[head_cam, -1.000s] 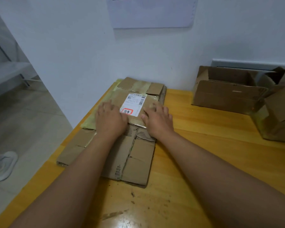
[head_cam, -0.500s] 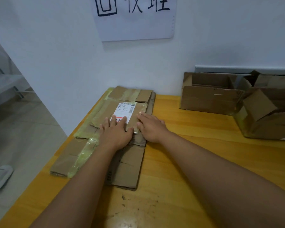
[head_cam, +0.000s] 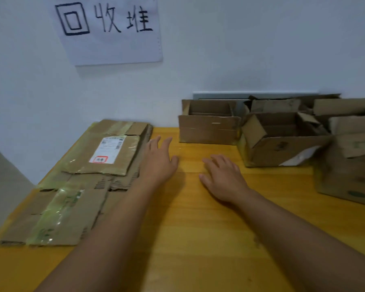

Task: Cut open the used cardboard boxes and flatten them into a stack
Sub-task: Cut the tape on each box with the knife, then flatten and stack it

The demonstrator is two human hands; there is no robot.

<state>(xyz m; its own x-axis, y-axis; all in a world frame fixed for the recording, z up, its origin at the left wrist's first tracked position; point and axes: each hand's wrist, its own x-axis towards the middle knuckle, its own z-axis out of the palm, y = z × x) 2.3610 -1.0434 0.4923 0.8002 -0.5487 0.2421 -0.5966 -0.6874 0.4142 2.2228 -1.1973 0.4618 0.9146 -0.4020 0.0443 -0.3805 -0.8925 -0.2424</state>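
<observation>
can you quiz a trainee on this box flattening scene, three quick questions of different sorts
1. True or false: the left hand grips the flattened stack.
2. Which carries a white shipping label? A) the flattened stack B) the nearest open box C) the table
3. Fill in: both the left hand and right hand are ____ and hold nothing.

Key: 1 false; 2 A; 3 open

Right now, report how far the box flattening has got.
Done: a stack of flattened cardboard lies at the table's left, a labelled piece on top. In hand: nothing; the left hand and right hand are open over the bare wooden table, apart from the stack. Left: several boxes on the right are not yet flattened, including the nearest upright box and an open-flapped box.
</observation>
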